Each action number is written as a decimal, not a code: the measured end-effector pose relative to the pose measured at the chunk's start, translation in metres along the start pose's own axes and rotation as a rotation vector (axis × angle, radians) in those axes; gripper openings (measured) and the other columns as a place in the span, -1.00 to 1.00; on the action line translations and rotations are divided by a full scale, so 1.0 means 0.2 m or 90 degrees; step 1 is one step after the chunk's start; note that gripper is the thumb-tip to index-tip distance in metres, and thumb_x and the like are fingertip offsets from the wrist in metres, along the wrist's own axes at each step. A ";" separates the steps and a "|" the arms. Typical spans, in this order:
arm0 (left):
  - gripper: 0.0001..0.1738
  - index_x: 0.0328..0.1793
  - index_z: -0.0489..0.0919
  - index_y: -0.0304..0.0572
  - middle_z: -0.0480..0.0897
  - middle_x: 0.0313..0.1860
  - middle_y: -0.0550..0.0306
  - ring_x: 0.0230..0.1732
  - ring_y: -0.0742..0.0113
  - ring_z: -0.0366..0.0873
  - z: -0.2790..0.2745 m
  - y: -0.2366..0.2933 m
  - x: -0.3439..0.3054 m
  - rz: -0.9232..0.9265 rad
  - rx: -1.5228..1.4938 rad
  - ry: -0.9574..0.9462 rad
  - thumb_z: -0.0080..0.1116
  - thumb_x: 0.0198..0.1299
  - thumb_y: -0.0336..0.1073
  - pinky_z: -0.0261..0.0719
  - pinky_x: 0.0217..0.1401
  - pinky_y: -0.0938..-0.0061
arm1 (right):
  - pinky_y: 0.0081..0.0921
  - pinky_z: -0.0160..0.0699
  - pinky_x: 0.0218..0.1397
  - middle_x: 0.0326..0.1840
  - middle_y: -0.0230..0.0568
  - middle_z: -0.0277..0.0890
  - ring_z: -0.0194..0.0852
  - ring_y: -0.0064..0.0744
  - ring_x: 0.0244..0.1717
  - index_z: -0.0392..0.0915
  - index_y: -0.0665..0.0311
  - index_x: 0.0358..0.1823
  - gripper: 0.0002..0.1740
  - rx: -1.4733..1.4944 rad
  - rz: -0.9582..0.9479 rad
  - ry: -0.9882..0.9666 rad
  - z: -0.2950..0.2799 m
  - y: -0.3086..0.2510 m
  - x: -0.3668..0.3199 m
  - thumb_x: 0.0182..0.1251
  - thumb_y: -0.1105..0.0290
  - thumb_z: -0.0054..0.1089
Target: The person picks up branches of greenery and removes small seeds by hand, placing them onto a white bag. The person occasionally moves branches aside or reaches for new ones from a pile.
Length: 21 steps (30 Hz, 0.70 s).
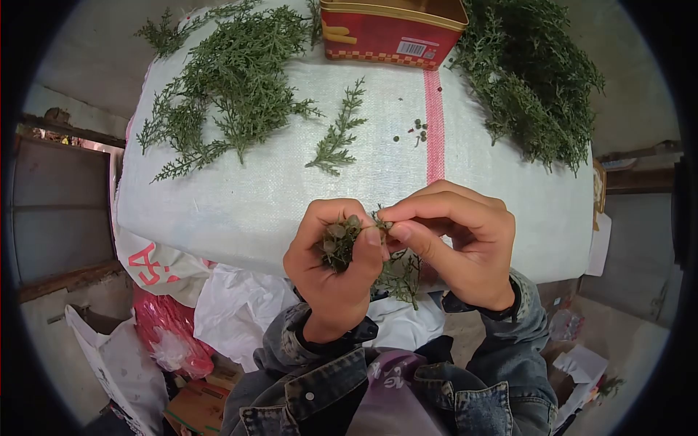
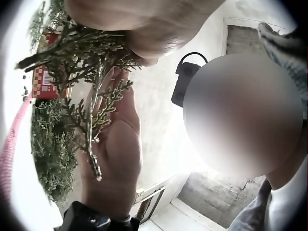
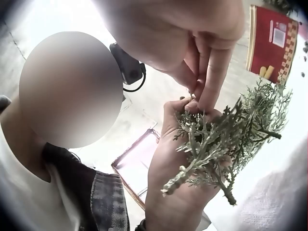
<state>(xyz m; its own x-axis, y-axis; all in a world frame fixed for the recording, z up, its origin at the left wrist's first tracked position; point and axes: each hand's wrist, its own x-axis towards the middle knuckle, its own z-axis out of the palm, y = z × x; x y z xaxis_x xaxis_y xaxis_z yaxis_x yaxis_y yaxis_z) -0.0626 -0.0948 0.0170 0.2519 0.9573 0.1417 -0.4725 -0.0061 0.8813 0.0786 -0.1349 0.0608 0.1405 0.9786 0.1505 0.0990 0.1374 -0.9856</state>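
Observation:
In the head view the left hand [image 1: 333,272] grips a bunch of green sprigs with round seed cones [image 1: 339,240], its thumb pressed against the stems. The right hand [image 1: 472,243] pinches a small tip of the greenery [image 1: 383,222] between thumb and forefinger, right beside the left thumb. Below the hands hang leafy sprigs [image 1: 401,280]. In the left wrist view cut stems [image 2: 96,168] stick out past the hand. The right wrist view shows the sprigs [image 3: 202,149] spreading from the left hand [image 3: 175,192], with the right fingers [image 3: 214,72] meeting them.
A white woven sack [image 1: 269,203] lies under everything. On it are a leafy pile [image 1: 247,80] at left, a lone sprig [image 1: 338,138], several small round cones [image 1: 420,131], a red tin [image 1: 392,40] and a larger pile [image 1: 534,87] at right. Bags [image 1: 243,309] lie below left.

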 end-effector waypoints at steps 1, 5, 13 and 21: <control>-0.86 -0.15 0.46 -0.36 0.55 -0.42 0.21 -0.42 0.58 0.48 0.00 0.00 0.00 0.000 0.000 0.000 0.19 0.29 -0.48 0.44 -0.31 0.67 | -0.62 0.71 -0.20 -0.23 -0.12 0.63 0.70 -0.46 -0.25 0.66 0.47 -0.09 -0.81 -0.012 -0.005 0.007 0.00 0.00 0.00 0.28 0.66 0.23; -0.87 -0.17 0.47 -0.35 0.54 -0.42 0.25 -0.41 0.62 0.44 -0.02 0.00 0.00 -0.015 0.037 -0.002 0.21 0.27 -0.48 0.42 -0.31 0.70 | -0.62 0.71 -0.21 -0.24 -0.12 0.63 0.70 -0.47 -0.26 0.66 0.46 -0.09 -0.80 -0.054 -0.022 0.018 0.01 0.01 0.00 0.26 0.68 0.25; -0.88 -0.19 0.49 -0.35 0.54 -0.41 0.29 -0.38 0.67 0.39 -0.02 0.01 0.00 -0.020 0.088 -0.006 0.22 0.25 -0.50 0.39 -0.30 0.72 | -0.61 0.65 -0.24 -0.25 -0.10 0.63 0.66 -0.46 -0.28 0.67 0.45 -0.11 -0.79 -0.143 -0.066 0.054 0.05 0.00 -0.02 0.21 0.69 0.28; -0.90 -0.10 0.48 -0.37 0.59 -0.38 0.19 -0.35 0.57 0.53 0.01 0.01 0.01 -0.062 0.001 -0.013 0.15 0.29 -0.55 0.51 -0.23 0.66 | -0.61 0.61 -0.21 -0.22 -0.08 0.63 0.62 -0.45 -0.25 0.66 0.48 -0.13 -0.80 -0.143 -0.087 0.114 0.05 0.05 -0.02 0.19 0.69 0.30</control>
<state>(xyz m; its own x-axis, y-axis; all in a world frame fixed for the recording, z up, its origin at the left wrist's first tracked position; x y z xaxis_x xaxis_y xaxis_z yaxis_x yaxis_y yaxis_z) -0.0617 -0.0925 0.0192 0.3139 0.9472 0.0652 -0.4442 0.0858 0.8918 0.0688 -0.1363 0.0494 0.2800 0.9081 0.3114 0.3412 0.2091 -0.9165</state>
